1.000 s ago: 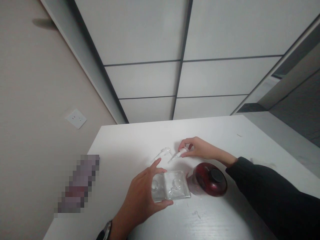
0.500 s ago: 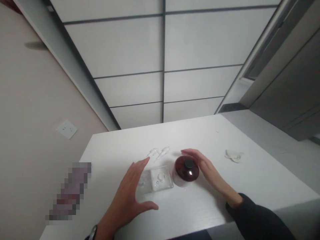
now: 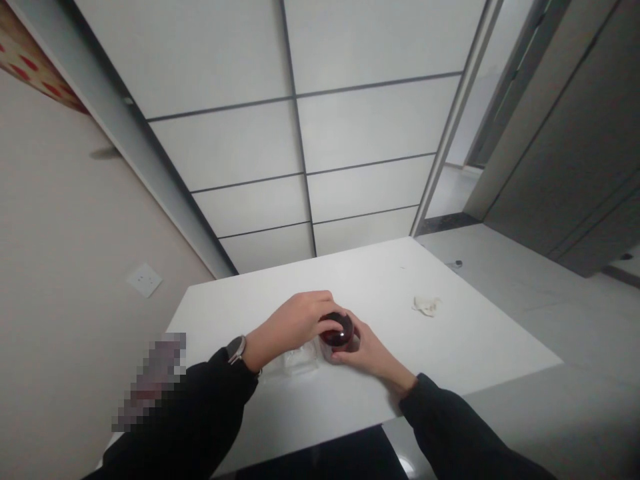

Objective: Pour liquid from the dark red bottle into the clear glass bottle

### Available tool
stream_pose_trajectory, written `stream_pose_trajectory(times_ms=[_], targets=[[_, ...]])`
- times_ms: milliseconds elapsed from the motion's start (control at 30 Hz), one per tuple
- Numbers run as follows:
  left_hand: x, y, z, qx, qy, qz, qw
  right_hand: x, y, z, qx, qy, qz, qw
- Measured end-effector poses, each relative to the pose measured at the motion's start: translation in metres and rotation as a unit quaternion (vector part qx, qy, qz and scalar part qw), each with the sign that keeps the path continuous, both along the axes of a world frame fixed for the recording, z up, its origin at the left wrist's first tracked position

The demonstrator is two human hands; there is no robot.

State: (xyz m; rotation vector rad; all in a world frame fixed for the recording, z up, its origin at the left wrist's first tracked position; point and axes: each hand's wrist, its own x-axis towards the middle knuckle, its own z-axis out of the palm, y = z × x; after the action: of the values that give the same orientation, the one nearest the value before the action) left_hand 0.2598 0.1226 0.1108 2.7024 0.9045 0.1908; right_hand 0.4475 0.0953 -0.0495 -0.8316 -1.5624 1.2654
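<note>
Worktop (image 3: 480,353), white, one. The far edge is set before a panelled cabinet front (image 3: 370,130); the right edge slants down to a near corner, with pale floor (image 3: 515,293) beyond it. Wide room for moving is offered to the right of the jar, as far as that edge; a narrower strip is left between jar and near edge.

Jar (image 3: 329,355), one, standing near the middle of the worktop, well apart from the right edge. Its dark red lid (image 3: 341,337), one, is seated on top.

Hands, two. By the left hand (image 3: 299,319) the lid is gripped from above, the fingers being closed over its top; what lies beneath them is hidden. By the right hand (image 3: 367,348) the jar is gripped at its side, the fingers being wrapped around it.

Clear tray (image 3: 301,360), one, placed just left of the jar and partly covered by the left hand; whether the two touch cannot be told.

Crumpled pale scrap (image 3: 426,307), one, lying to the right, apart from the jar.

Wristwatch (image 3: 237,349), one, worn on the left wrist. Wall socket (image 3: 145,280), one. Pixelated patch (image 3: 153,380), one, at the left; its content cannot be told.
</note>
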Motion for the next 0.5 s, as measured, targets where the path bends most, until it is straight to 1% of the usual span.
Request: stream_pose_trajectory(times_ms=[67, 167, 333, 400, 500], targets=[[0.006, -0.001, -0.001, 0.015, 0.022, 0.032, 0.999, -0.001, -0.001, 0.002, 0.001, 0.003, 0.001, 1.0], [0.011, -0.008, -0.002, 0.017, 0.046, 0.056, 0.997, -0.001, -0.001, 0.005, -0.003, 0.004, 0.009, 1.0], [-0.001, -0.011, 0.009, -0.017, 0.079, 0.048, 0.996, 0.001, 0.0, 0.005, 0.0, 0.001, 0.011, 1.0], [-0.002, -0.008, 0.012, -0.011, 0.089, 0.052, 0.995, 0.001, 0.0, 0.001, -0.001, -0.003, 0.011, 1.0], [0.006, -0.003, 0.013, 0.024, 0.109, 0.065, 0.992, 0.001, 0.0, -0.005, -0.004, -0.011, 0.004, 1.0]])
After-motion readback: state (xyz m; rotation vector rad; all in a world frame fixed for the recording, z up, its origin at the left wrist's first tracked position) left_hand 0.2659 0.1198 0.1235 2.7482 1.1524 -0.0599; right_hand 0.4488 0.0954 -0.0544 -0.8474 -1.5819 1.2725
